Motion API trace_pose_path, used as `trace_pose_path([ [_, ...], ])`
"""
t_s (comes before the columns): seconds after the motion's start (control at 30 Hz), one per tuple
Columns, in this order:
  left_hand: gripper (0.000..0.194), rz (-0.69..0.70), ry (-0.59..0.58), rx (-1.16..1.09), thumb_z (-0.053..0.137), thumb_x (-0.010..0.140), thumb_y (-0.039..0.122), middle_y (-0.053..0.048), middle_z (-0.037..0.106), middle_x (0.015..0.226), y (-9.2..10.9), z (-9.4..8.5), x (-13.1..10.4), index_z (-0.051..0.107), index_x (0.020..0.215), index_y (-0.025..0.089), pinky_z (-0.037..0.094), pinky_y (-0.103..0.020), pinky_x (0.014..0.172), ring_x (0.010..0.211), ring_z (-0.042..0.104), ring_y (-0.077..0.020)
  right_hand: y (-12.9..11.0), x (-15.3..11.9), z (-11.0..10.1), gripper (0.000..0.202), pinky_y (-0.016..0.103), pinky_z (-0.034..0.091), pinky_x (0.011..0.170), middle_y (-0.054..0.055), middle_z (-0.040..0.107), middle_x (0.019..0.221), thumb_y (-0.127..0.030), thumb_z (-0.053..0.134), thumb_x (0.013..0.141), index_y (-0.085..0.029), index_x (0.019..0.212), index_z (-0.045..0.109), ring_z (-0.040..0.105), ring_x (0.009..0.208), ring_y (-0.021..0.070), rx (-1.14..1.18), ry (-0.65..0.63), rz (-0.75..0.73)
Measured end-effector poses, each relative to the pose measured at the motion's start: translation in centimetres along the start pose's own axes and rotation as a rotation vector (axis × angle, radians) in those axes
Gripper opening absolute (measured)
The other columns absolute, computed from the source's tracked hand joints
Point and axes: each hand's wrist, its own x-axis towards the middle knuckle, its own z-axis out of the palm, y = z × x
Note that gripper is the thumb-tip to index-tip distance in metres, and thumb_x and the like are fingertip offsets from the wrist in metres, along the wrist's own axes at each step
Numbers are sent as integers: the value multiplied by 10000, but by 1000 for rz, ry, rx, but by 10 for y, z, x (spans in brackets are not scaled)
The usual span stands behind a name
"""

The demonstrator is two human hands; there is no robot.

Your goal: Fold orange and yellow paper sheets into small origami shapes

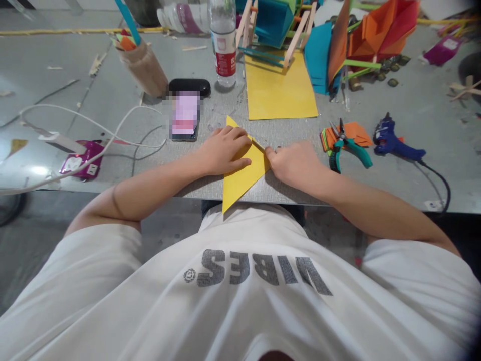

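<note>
A folded yellow paper lies at the table's front edge, its lower point reaching past the edge. My left hand rests flat on its left part with the fingers spread. At its right corner, my right hand presses a narrow folded edge, fingers curled and thumb side against the paper. A larger yellow sheet lies flat behind, partly under a stick frame that holds teal and green paper.
Behind stand a water bottle and a cup. A phone and a purple device with cable lie left. Pliers on orange papers and a blue glue gun lie right.
</note>
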Motion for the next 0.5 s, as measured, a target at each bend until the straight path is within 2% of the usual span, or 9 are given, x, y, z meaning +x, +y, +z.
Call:
trace_pose_path([
  [0.13, 570, 13, -5, 6, 698, 1150, 526, -229, 722, 1737, -1, 1, -1, 795, 1633, 240, 493, -765, 1394, 1607, 647, -510, 3, 3, -1, 645, 469, 292, 793, 301, 927, 1226, -121, 327, 1205, -19, 1734, 682, 821, 1072, 380, -15, -14, -5],
  [0.37, 571, 20, -3, 15, 665, 1174, 548, -219, 710, 1761, -3, 2, -1, 803, 1652, 267, 500, -750, 1396, 1617, 652, -490, 8, 5, -5, 563, 465, 257, 782, 290, 929, 1229, -133, 381, 1232, -35, 1646, 748, 823, 1064, 360, -26, 17, -46],
  [0.5, 555, 21, -9, 21, 663, 1175, 550, -211, 713, 1760, -3, 1, -2, 816, 1631, 272, 501, -736, 1400, 1618, 653, -480, 8, 5, -8, 531, 455, 277, 786, 295, 931, 1176, -107, 424, 1201, -40, 1592, 777, 813, 1022, 345, -33, -20, -47],
])
